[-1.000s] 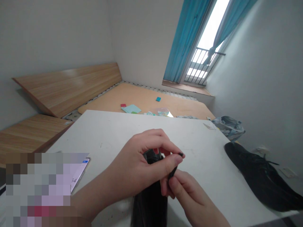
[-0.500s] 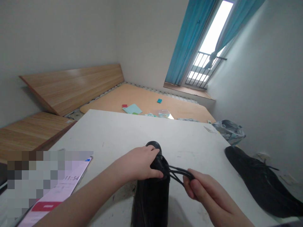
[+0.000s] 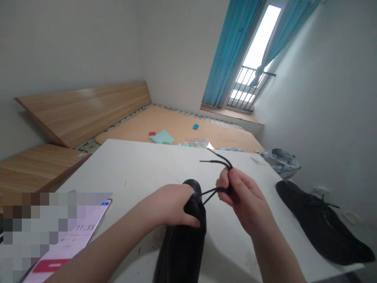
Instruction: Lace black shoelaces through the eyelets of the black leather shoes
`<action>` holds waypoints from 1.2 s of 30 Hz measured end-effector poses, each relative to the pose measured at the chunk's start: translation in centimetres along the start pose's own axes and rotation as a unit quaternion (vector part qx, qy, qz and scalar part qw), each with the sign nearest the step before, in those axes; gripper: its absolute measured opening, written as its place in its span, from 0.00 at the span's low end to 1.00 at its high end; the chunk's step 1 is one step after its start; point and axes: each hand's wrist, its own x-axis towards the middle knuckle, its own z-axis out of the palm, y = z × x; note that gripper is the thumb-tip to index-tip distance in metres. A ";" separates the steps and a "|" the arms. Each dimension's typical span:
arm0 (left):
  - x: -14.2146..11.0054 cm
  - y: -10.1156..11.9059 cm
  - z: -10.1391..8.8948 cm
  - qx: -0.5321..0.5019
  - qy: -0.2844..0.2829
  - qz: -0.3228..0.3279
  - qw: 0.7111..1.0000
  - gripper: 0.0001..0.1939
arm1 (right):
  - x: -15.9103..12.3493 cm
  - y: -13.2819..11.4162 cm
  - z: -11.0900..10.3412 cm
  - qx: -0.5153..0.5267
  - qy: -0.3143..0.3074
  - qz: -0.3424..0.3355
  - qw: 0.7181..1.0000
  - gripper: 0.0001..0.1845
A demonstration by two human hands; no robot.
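Note:
A black shoe (image 3: 184, 247) stands on the white table (image 3: 138, 165), its toe end near me or hidden by the frame's bottom edge; I cannot tell which end. My left hand (image 3: 176, 204) grips its upper part, thumb on the near side and fingers over the far side. To its right, my right hand (image 3: 240, 192) is closed on the black shoelaces (image 3: 210, 192). These run from the shoe into my fingers, and their two loose tips stick out above the hand, pointing left.
A second black shoe (image 3: 321, 224) lies at the table's right. At the left lies a phone or tablet (image 3: 85, 236) with a lit screen, partly blurred out. Beyond the table are a tan mat (image 3: 171, 118) with papers and a plastic-lined bin (image 3: 281, 163).
My right hand has risen and turned upward with the laces, whose loose tips now show above it. My left hand stays on the shoe. The view has shifted slightly.

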 end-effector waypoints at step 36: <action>-0.6 -1.0 -3.4 -0.174 0.138 -0.068 0.973 0.16 | -0.1 5.1 -10.4 -0.145 0.188 0.018 0.971 0.18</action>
